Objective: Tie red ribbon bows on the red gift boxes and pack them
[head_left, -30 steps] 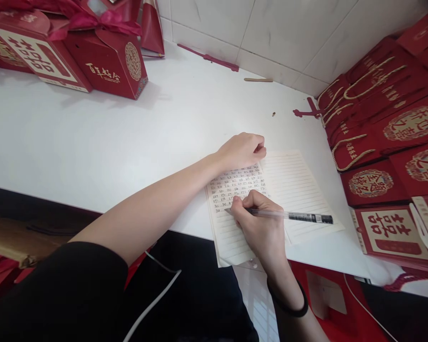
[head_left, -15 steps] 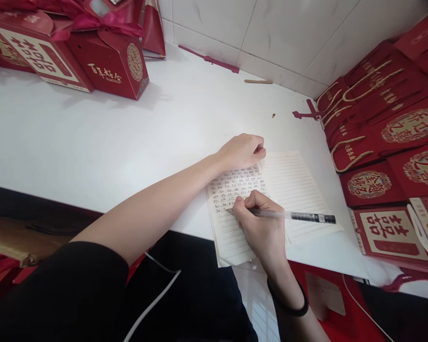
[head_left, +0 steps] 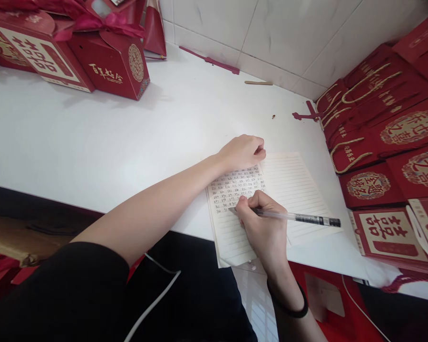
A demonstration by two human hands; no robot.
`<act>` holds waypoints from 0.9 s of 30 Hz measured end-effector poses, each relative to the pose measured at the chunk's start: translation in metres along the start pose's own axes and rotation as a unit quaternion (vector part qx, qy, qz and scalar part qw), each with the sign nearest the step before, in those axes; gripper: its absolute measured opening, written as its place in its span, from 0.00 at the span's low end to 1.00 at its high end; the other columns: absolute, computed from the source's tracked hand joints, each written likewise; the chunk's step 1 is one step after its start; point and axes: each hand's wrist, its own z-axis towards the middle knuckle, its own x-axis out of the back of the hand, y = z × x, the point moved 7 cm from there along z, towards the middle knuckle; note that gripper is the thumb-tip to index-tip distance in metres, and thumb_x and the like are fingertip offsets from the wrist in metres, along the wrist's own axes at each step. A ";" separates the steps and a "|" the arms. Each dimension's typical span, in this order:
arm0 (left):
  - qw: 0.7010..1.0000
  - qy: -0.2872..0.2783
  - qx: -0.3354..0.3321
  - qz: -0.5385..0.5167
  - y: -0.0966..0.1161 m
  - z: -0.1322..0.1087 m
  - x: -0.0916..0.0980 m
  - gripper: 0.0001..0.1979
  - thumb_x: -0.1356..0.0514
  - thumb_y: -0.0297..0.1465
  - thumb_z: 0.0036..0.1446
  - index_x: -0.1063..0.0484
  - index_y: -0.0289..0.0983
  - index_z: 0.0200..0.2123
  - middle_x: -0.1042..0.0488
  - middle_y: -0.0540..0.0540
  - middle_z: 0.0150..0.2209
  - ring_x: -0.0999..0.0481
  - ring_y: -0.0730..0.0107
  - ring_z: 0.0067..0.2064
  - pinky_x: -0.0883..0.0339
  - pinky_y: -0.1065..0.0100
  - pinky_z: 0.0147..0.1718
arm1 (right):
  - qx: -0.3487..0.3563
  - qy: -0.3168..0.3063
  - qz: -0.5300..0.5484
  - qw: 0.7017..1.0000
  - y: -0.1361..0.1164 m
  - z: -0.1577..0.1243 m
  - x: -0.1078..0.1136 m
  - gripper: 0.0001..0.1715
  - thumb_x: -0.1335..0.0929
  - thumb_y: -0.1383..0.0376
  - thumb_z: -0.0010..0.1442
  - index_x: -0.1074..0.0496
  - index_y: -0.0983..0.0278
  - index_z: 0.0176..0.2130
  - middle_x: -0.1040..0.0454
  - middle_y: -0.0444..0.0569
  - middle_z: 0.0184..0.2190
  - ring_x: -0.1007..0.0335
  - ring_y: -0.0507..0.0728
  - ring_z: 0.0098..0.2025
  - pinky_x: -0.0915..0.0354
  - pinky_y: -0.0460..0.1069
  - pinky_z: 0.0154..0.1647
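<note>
An open lined notebook [head_left: 235, 240] lies at the front edge of the white table, its left page filled with rows of handwritten numbers down to about the middle. My right hand [head_left: 266, 225] grips a clear gel pen [head_left: 296, 217] with a black end, its tip on the left page at the lowest written row. The right page [head_left: 288, 185] shows lines only. Across the top of the notebook rests my left hand [head_left: 244, 151], its fingers curled in a loose fist; whatever might be inside it is hidden. A black band circles my right wrist.
Red gift boxes [head_left: 110, 66] with ribbons stand at the back left. Red bags [head_left: 373, 133] with rope handles and more boxes [head_left: 392, 232] are stacked on the right. A thin wooden stick [head_left: 258, 83] and red cords [head_left: 210, 60] lie near the tiled wall.
My right hand and the pen have shifted slightly to the right along the row, and another mark stands on the lowest line. My left hand has stayed in place.
</note>
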 end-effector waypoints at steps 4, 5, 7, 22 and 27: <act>1.000 0.001 -0.001 -0.002 0.000 0.000 0.000 0.09 0.49 0.27 0.54 0.32 0.35 0.24 0.30 0.49 0.25 0.36 0.75 0.25 0.44 0.69 0.26 | 0.021 -0.012 -0.022 0.999 -0.002 0.001 -0.002 0.20 0.36 0.67 0.53 0.51 0.63 0.18 0.51 0.36 0.14 0.55 0.47 0.18 0.53 0.44 0.19; 1.000 0.000 0.001 -0.004 0.000 0.000 0.000 0.09 0.49 0.27 0.54 0.32 0.35 0.24 0.29 0.49 0.25 0.36 0.75 0.25 0.44 0.69 0.26 | 0.028 -0.013 -0.027 0.999 -0.002 0.001 -0.002 0.20 0.36 0.68 0.53 0.51 0.62 0.18 0.52 0.36 0.14 0.56 0.47 0.18 0.54 0.44 0.19; 1.000 -0.001 0.003 -0.006 -0.001 -0.001 0.000 0.09 0.49 0.27 0.54 0.32 0.35 0.24 0.29 0.48 0.26 0.36 0.74 0.26 0.44 0.69 0.26 | 0.042 -0.011 -0.030 0.999 -0.003 0.001 -0.002 0.20 0.36 0.69 0.52 0.53 0.62 0.18 0.53 0.36 0.15 0.58 0.47 0.19 0.55 0.44 0.18; 0.996 0.028 0.006 -0.084 -0.010 0.001 0.005 0.10 0.48 0.31 0.53 0.34 0.36 0.22 0.33 0.51 0.22 0.36 0.74 0.25 0.44 0.69 0.28 | -0.046 0.117 0.249 0.960 0.018 -0.008 0.019 0.20 0.33 0.57 0.56 0.46 0.62 0.23 0.50 0.34 0.13 0.56 0.46 0.16 0.56 0.42 0.15; 0.976 0.099 0.097 -0.167 -0.031 0.002 0.014 0.12 0.50 0.34 0.55 0.31 0.35 0.26 0.34 0.52 0.21 0.34 0.75 0.25 0.41 0.72 0.26 | -0.095 0.033 0.189 0.977 0.021 -0.010 0.005 0.26 0.38 0.43 0.56 0.35 0.64 0.32 0.42 0.38 0.11 0.52 0.48 0.12 0.55 0.42 0.12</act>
